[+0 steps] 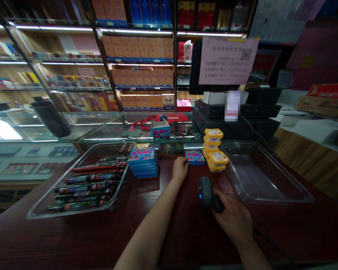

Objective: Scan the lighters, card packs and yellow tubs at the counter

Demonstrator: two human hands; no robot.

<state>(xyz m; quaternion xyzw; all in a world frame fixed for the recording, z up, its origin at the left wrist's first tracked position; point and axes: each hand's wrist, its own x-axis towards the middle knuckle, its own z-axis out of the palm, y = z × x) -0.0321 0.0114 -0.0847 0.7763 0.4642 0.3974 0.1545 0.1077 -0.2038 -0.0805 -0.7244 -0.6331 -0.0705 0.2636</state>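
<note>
My right hand is wrapped round the grip of a dark barcode scanner, which shows a small blue light and hangs above the brown counter. Farther forward, my left hand is closed at the left edge of a low stack of flat blue boxes with pink lettering; its fingertips are partly hidden. Just right of that stack stand piled yellow tubs with white labels. To the left of my left hand rises a taller stack of similar blue boxes.
A clear tray of dark wrapped sticks lies on the left. Another clear tray sits at the right. Behind are a glass case with an open small box, a monitor bearing a paper sign, and a dark bottle.
</note>
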